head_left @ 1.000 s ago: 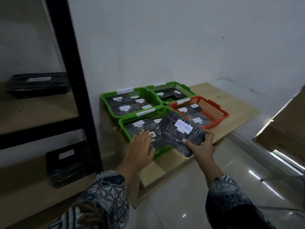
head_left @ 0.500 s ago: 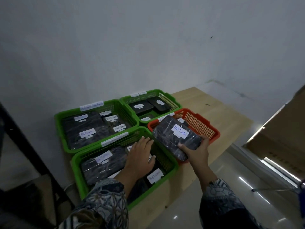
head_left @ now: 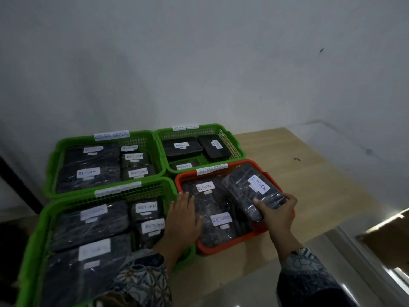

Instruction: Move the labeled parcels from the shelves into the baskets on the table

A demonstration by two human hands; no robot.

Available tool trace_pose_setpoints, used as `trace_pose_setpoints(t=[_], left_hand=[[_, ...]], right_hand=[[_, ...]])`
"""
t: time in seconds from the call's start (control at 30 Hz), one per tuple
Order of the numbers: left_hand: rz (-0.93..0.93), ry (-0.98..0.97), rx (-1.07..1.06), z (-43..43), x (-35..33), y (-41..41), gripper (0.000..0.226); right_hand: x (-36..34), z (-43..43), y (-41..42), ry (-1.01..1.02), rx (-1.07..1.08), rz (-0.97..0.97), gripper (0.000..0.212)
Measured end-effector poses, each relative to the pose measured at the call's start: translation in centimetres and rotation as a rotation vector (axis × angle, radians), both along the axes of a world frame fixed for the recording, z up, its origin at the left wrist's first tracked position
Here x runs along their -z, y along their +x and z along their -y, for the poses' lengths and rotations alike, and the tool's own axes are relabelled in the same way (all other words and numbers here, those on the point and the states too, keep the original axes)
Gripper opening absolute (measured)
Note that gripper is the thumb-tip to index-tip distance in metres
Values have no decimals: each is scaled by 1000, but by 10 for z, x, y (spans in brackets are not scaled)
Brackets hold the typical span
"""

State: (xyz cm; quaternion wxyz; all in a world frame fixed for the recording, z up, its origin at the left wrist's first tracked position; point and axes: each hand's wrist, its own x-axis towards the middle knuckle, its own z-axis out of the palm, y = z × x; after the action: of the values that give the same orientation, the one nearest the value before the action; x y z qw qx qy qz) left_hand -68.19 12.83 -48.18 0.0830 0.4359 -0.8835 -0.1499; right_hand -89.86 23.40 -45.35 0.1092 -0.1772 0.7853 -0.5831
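Observation:
My right hand (head_left: 277,214) grips a black wrapped parcel (head_left: 250,191) with a white RETURN label, holding it tilted over the right side of the red basket (head_left: 232,245). That basket holds other black parcels (head_left: 212,209) labelled RETURN. With fingers spread, my left hand (head_left: 182,220) lies flat across the rim between the red basket and the near green basket (head_left: 106,197), touching a parcel in the red one. Several labelled parcels fill the near green basket.
Two more green baskets stand behind, the far left one (head_left: 104,135) full of parcels, the far right one (head_left: 234,140) holding three. All sit on a wooden table (head_left: 298,173) against a white wall. A dark shelf post (head_left: 13,173) shows at left.
My view has swung right and closer to the baskets. My right hand has carried the parcel down over the red basket; my left hand has shifted from the near green basket to the red basket's edge.

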Motion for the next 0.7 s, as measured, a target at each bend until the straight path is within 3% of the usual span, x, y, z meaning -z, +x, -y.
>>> trace_pose_setpoints(t=[0.23, 0.7], left_hand=[[86, -47, -183, -18, 8, -25, 72], [122, -79, -221, -21, 20, -34, 68]], right_hand=[[10, -10, -54, 108, -14, -3, 78], [0, -4, -67, 519, -105, -36, 81]])
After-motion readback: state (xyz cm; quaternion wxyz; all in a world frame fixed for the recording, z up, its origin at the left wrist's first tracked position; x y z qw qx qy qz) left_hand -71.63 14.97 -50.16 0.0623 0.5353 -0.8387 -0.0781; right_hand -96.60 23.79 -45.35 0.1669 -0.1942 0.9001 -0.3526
